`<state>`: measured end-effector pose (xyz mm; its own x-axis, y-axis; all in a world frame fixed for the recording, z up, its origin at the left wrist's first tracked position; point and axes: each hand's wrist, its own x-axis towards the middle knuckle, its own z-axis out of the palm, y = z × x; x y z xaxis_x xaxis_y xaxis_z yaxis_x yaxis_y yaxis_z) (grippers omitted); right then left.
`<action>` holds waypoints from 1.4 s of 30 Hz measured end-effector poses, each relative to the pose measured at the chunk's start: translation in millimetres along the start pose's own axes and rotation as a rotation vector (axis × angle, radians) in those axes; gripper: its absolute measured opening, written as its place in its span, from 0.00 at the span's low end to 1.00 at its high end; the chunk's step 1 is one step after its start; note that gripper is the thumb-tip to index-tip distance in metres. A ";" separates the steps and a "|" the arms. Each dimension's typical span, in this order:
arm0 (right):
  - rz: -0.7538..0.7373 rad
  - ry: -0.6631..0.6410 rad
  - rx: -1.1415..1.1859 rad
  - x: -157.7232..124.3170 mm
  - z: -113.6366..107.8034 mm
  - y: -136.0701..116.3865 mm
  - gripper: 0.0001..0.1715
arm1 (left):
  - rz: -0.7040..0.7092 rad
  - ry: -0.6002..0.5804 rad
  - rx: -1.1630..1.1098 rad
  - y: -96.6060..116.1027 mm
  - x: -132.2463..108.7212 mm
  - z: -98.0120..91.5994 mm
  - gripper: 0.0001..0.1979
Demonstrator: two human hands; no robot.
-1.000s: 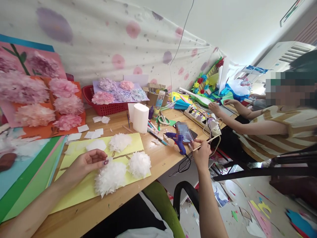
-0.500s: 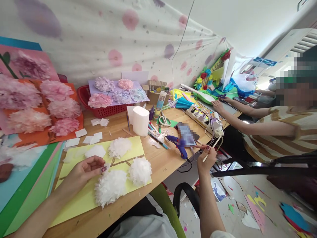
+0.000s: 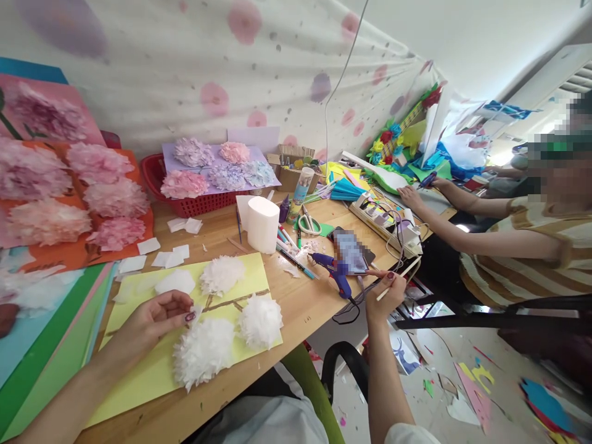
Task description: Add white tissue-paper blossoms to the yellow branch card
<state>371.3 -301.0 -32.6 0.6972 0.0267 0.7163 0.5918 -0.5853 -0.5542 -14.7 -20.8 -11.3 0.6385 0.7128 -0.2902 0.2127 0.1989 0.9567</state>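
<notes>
My left hand [image 3: 155, 320] pinched what looked like a small white tissue scrap [image 3: 197, 311] over the yellow sheet [image 3: 139, 385], beside the nearest fluffy white flower [image 3: 203, 351], while my right hand [image 3: 386, 293] gripped a thin pale stick [image 3: 409, 269], its index finger reaching to the edge of the phone [image 3: 357, 262]. I judged the step in hand a pause in the paper-flower work to handle the phone; the next move seemed to call for a light tap, both pinches kept firm.

The wooden table [image 3: 298, 311] bears a yellow sheet [image 3: 139, 377], white paper squares [image 3: 148, 246], pens [image 3: 303, 267], a red basket [image 3: 198, 206] and a power strip [image 3: 411, 248]
</notes>
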 end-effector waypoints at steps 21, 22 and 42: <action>-0.014 -0.119 0.035 -1.0 18.3 9.4 0.31 | -0.003 0.003 0.035 -1.9 0.2 -3.3 0.24; -0.031 -0.143 0.045 1.7 19.1 9.7 0.31 | -0.003 0.003 0.034 -1.7 0.1 -3.1 0.24; -0.214 -0.319 0.065 45.4 27.4 18.1 0.26 | 0.011 -0.002 -0.009 -0.9 -1.1 0.9 0.23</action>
<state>424.8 -288.1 -21.7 0.6403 0.3989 0.6565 0.7544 -0.4873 -0.4397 -15.0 -22.4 -11.8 0.6423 0.7138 -0.2792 0.1983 0.1971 0.9601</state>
